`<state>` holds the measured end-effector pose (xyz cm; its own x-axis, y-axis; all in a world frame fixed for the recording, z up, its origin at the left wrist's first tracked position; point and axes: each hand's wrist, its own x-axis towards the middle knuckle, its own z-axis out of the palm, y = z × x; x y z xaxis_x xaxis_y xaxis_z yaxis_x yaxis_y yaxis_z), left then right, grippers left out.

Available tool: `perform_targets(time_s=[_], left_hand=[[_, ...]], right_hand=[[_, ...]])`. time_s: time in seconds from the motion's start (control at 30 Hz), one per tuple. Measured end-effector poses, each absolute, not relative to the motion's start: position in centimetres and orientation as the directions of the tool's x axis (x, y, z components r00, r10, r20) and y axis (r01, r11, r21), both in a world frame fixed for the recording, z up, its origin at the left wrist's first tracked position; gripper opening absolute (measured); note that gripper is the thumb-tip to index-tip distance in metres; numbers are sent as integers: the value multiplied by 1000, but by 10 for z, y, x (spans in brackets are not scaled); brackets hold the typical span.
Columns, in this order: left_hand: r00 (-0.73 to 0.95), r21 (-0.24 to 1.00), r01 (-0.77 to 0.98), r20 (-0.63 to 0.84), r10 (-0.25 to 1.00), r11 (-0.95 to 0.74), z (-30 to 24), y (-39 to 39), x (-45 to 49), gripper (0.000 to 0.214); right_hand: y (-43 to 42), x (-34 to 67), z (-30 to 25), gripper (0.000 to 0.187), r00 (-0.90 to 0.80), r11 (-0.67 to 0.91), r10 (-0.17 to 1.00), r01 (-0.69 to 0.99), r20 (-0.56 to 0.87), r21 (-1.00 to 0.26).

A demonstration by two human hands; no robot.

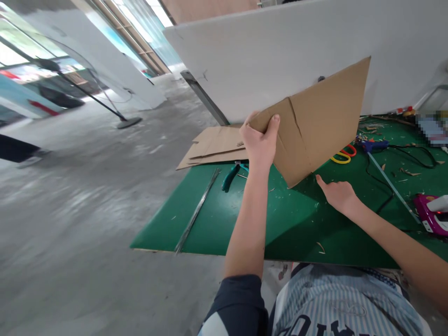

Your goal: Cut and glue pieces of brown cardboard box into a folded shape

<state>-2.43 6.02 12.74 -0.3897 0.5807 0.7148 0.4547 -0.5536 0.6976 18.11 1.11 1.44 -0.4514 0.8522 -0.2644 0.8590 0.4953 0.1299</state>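
The cardboard sheet (329, 107) is held up at a slant over the green worktop (217, 238), with its broad plain side facing the wearer and a crease running down its left part. Whether its lowest corner touches the worktop is hard to tell.

The left hand (261, 135), at the sheet's 9 o'clock, is clenched on that end, thumb pressed against the near face and fingers wrapped behind. The right hand (338, 192) is at 5 o'clock, one digit stretched towards the bottom edge and the others curled; I cannot tell whether it touches or grips anything.

Counting from the sheet, flat cardboard pieces (210, 144) lie at 9 o'clock, jutting past the worktop's edge. At 8 o'clock come teal-handled pliers (230, 178) and, farther out, a bundle of thin wires (198, 212). Scissors (340, 161) with red and yellow handles lie between 4 and 5 o'clock, close by the sheet. A blue glue gun (378, 146) is just past 3 o'clock. A pale blue strip (392, 186) runs out towards 4 o'clock, near a magenta-and-white device (432, 212) cut off by the frame. A white panel (280, 56) stands at 12 o'clock.
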Motion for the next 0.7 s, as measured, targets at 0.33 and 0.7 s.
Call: perform_targets(time_s=[0.33, 0.7], left_hand=[[-371, 687, 475, 723, 583, -550, 131, 57, -21, 30], [-424, 816, 188, 569, 704, -546, 133, 68, -31, 30]], right_hand=[[0, 177, 20, 77, -410, 472, 844, 874, -345, 117], [-10, 257, 98, 46, -340, 329, 940, 902, 11, -280]])
